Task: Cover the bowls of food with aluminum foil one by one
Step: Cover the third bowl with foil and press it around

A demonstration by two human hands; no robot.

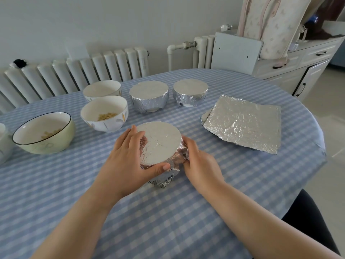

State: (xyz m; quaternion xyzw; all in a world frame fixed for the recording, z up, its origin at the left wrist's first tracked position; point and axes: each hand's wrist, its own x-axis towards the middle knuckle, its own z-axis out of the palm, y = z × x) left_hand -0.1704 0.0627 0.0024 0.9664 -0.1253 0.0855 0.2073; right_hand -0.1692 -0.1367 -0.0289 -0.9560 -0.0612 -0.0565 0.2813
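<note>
A foil-covered bowl (160, 144) stands in the middle of the table between my hands. My left hand (130, 157) wraps its left side, thumb pressing the foil at the front. My right hand (197, 161) presses crumpled foil against its right side. Two more foil-wrapped bowls (149, 95) (190, 91) stand behind it. Three uncovered bowls are to the left: a white one with yellow food (104, 113), an empty-looking white one (102, 89) behind it, and a pale green one (43, 132) holding a little food. A stack of foil sheets (242, 122) lies at the right.
The round table (168, 212) has a blue-checked cloth. Part of another bowl (3, 141) shows at the left edge. A white radiator (74, 75) runs behind the table; a white cabinet (291, 66) with a bag on it stands at the back right.
</note>
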